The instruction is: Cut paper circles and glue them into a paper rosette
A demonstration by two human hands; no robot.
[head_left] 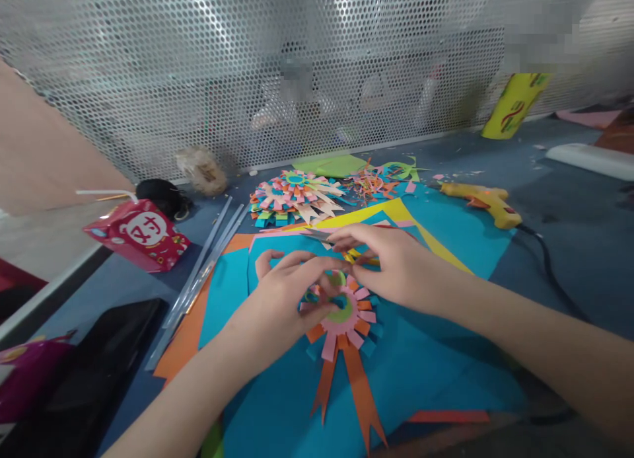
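A paper rosette (pixel 347 319) with pink, orange and blue fringes and two orange tails lies on blue paper (pixel 421 359). My left hand (pixel 292 289) curls over its upper left side. Its thumb and forefinger are closed around a small green paper piece (pixel 337 279) above the rosette's centre. My right hand (pixel 401 263) meets the left fingertips, its own thumb and fingers bent together. What they grip, if anything, is hidden. Yellow-handled scissors (pixel 364 257) lie partly beneath the right hand, blades pointing left.
Finished-looking rosettes (pixel 292 197) and paper scraps (pixel 374 182) lie behind the sheets. A yellow glue gun (pixel 483 201) with a black cord is at right. Clear glue sticks (pixel 198 273), a red drink carton (pixel 141 233) and a black phone (pixel 99 372) are left. A perforated metal panel (pixel 198 68) stands behind.
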